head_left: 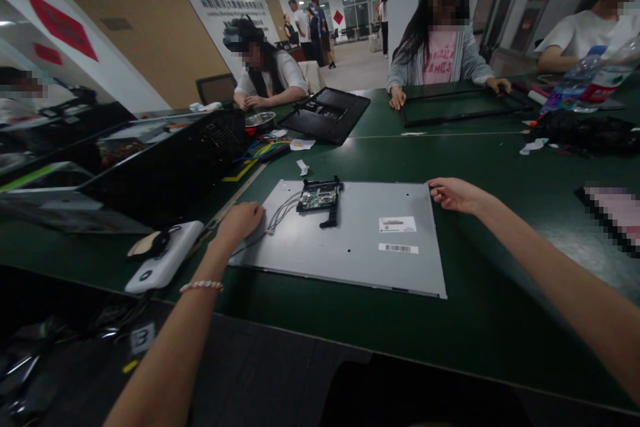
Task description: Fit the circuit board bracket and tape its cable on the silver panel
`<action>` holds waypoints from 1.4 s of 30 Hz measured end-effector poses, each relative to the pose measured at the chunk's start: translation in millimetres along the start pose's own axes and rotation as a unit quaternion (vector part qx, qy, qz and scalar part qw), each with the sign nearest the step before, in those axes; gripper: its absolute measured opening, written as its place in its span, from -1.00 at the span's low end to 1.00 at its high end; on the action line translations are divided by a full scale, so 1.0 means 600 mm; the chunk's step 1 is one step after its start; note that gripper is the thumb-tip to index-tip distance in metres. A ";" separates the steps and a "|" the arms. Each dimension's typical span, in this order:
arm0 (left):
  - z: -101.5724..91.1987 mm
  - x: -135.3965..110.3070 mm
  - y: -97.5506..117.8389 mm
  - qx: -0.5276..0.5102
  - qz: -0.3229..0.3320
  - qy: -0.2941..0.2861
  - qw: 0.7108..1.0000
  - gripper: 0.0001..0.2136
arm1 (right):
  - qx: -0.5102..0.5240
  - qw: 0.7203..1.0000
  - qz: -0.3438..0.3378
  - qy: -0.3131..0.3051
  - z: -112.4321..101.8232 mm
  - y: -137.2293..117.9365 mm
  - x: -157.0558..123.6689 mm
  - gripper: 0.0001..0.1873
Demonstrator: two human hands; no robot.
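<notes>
A grey metal display panel (pixel 350 247) lies flat on the green table (pixel 500 167), back side up, with two white labels on it. A small green circuit board in a black bracket (pixel 320 199) sits near its far edge, with thin wires running to the left. My left hand (pixel 239 221) grips the panel's left edge by the wires. My right hand (pixel 453 193) holds the panel's far right corner.
A white handheld device (pixel 163 255) lies left of the panel. Black monitor housings (pixel 327 113) and a black frame (pixel 463 107) lie farther back, where three seated people work. A dark open case (pixel 165 167) stands at the left. Plastic bottles (pixel 593 83) lie at the far right.
</notes>
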State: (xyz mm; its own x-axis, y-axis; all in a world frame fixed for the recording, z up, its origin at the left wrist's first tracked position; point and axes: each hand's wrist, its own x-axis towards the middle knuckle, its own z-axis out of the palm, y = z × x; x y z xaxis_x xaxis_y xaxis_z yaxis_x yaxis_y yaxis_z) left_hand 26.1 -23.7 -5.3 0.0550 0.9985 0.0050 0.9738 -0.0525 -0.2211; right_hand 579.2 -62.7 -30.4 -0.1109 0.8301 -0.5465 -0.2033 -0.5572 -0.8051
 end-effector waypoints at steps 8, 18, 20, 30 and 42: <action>-0.008 -0.019 0.031 -0.012 0.003 0.002 1.000 -0.64 | 0.069 0.997 0.008 -0.038 -0.025 -0.002 -0.033 -0.84; -0.028 -0.058 0.097 -0.045 0.038 0.011 0.998 -0.65 | 0.094 0.995 -0.013 -0.031 -0.098 0.010 -0.085 -0.80; -0.031 -0.064 0.110 -0.051 0.045 0.010 0.998 -0.64 | 0.091 0.995 -0.021 -0.019 -0.110 0.012 -0.097 -0.81; -0.042 -0.089 0.175 -0.087 0.078 0.018 0.993 -0.61 | 0.095 0.992 -0.077 0.022 -0.165 0.031 -0.147 -0.76; -0.055 -0.122 0.248 -0.108 0.121 0.033 0.986 -0.64 | 0.086 0.987 -0.112 0.077 -0.240 0.051 -0.183 -0.67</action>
State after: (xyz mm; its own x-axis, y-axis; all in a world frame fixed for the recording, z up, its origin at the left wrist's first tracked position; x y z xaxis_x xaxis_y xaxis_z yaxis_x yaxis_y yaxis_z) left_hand 174.2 -105.2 -6.3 0.2985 0.9535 0.0418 0.9544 -0.2982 -0.0113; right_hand 725.3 -173.9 -28.3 0.1015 0.9115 -0.3985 -0.3695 -0.3374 -0.8658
